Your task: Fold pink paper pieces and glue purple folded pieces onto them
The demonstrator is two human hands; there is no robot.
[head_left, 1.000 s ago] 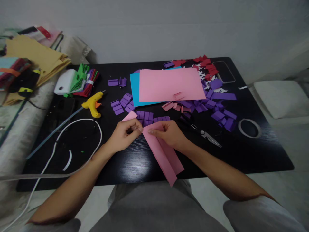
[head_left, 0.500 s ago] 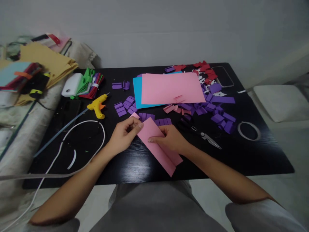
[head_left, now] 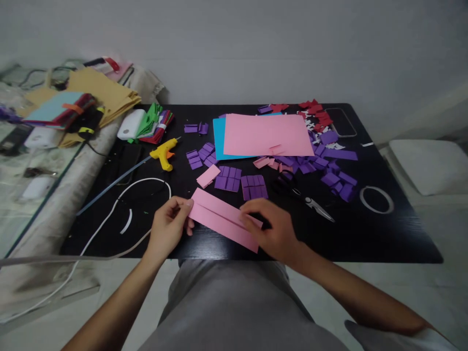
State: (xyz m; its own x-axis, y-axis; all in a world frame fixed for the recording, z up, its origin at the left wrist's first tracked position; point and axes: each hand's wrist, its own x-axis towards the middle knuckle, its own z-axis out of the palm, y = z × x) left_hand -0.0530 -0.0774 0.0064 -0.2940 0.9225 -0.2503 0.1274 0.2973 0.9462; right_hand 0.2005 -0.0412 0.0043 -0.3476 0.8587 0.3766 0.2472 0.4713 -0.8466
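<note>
A creased strip of pink paper (head_left: 219, 219) slants across the near part of the black table, its fold line running lengthwise. My left hand (head_left: 170, 222) pinches its left end between thumb and fingers. At the other end, my right hand (head_left: 272, 226) has its thumb and forefinger closed on the strip's upper edge near the crease. Just beyond lie a small folded pink piece (head_left: 208, 176) and two scored purple paper pieces, one on the left (head_left: 227, 179) and one on the right (head_left: 254, 187). Black-handled scissors (head_left: 305, 198) rest right of my right hand.
Pink sheets (head_left: 266, 134) lie over a blue sheet (head_left: 218, 139) at the back. Purple scraps (head_left: 332, 176) and red scraps (head_left: 321, 117) are heaped at right, near a tape ring (head_left: 376, 200). A yellow glue gun (head_left: 163, 153) and a white cable (head_left: 109, 209) lie left.
The pink strip has turned to lie more level and its crease now faces up. My left hand has moved left and down, and the small folded pink piece behind it shows fully.
</note>
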